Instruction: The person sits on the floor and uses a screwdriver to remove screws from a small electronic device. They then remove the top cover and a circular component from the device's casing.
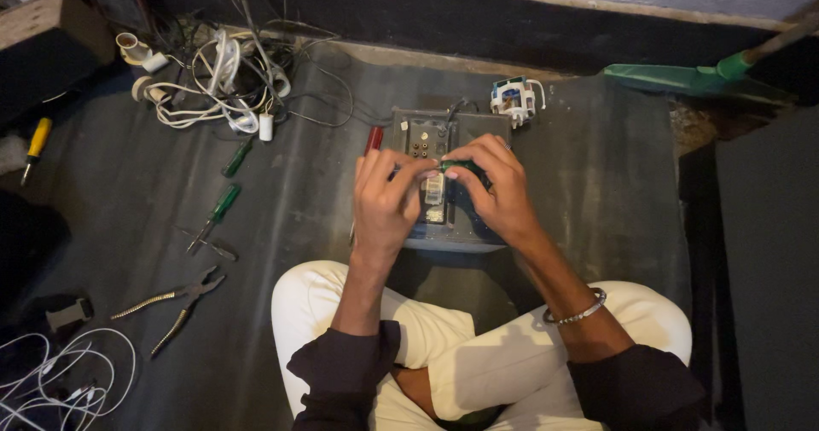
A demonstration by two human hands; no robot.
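Sitting cross-legged on a dark floor mat point(589, 167), a person bends over a grey electrical board point(444, 141) set just ahead of the knees, close enough for both hands to work on it. From the head camera, the left hand point(386, 201) has its fingers pinched together over the board's middle, though what they pinch is hidden. The right hand point(499, 188) is clamped on a green-handled screwdriver point(456, 166), which lies crosswise between the two hands, its tip toward the left fingers. A red-handled screwdriver point(373, 138) rests at the board's nine o'clock edge. Further out at nine o'clock lie another green screwdriver point(223, 205) and pliers point(175, 305); tangled white cables point(222, 86) sit at ten o'clock.
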